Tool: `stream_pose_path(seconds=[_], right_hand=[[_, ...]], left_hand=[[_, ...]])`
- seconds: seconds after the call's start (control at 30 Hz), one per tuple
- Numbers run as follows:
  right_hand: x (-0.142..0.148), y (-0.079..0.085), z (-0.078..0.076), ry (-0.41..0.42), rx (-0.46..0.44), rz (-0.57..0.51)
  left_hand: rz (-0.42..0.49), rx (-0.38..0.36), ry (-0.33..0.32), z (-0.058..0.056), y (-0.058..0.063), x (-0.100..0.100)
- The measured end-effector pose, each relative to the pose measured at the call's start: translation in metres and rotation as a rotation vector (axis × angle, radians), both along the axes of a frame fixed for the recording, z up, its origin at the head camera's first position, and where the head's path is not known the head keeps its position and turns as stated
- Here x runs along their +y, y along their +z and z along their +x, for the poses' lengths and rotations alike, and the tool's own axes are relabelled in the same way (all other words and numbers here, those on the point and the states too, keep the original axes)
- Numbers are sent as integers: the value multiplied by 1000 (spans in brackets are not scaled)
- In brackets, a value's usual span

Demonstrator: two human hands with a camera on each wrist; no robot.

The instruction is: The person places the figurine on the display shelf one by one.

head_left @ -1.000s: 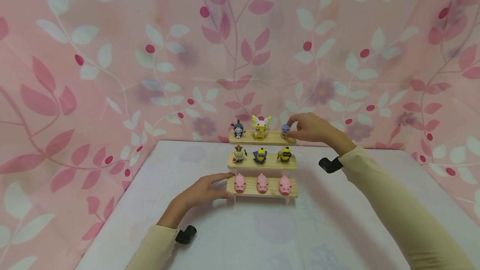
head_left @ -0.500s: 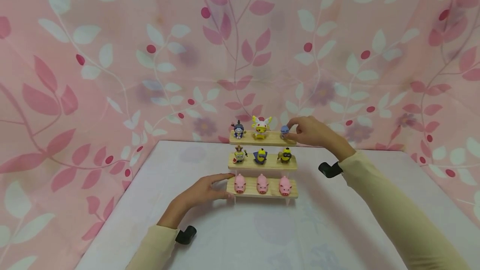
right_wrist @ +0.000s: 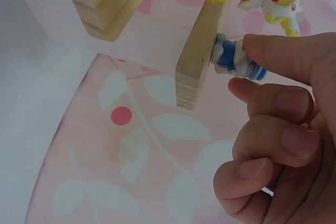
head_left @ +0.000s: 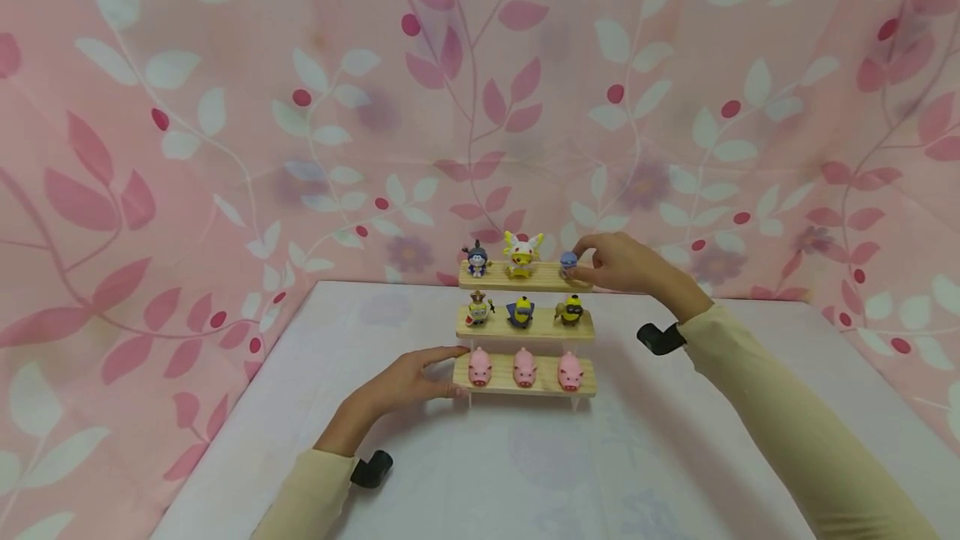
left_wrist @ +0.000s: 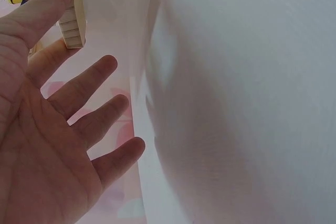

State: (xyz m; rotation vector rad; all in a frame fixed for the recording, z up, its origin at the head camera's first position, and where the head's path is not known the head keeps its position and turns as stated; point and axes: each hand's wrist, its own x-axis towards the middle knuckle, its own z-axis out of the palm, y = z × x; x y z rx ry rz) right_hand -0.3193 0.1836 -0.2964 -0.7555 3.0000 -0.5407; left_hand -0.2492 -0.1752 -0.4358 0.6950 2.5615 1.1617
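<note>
A three-tier wooden display stand [head_left: 525,336] holds rows of small figurines. At the left end of its lowest board, my left hand [head_left: 405,380] grips the wood between thumb and index finger; the other fingers are spread in the left wrist view. My right hand [head_left: 626,262] pinches a small blue-and-white figurine [right_wrist: 231,56] between thumb and index finger at the right end of the top board. In the right wrist view the figurine's base is against the board [right_wrist: 197,66], and the remaining fingers are curled. Its upper part is partly hidden by the thumb.
A blue-caped figurine [head_left: 476,260] and a yellow one with a white hood [head_left: 521,255] share the top board. Several yellow figures, including a crowned one [head_left: 478,309], line the middle. Pink pigs [head_left: 525,369] sit below. A floral curtain [head_left: 480,107] backs the white-covered table [head_left: 525,473].
The blue figurine has shifted very slightly left on the top board, with my right hand still pinching it. My left hand stays at the lowest board.
</note>
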Motion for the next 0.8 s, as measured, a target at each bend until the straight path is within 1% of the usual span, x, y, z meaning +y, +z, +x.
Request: stream_pose_path(seconds=[0.17, 0.37, 0.5, 0.6, 0.7, 0.8], right_hand=[[4, 3, 0, 8, 19, 6], [13, 4, 4, 8, 29, 6], [23, 4, 10, -4, 50, -4], [29, 5, 17, -6, 67, -39], [34, 4, 25, -4, 92, -65], [40, 1, 34, -9, 132, -59]], left_hand=[[-3, -3, 3, -2, 1, 0], [-12, -5, 11, -4, -2, -1], [-17, 0, -3, -4, -2, -1], [-25, 19, -25, -4, -2, -2], [-40, 46, -47, -3, 0, -2], [-65, 74, -47, 0, 5, -3]])
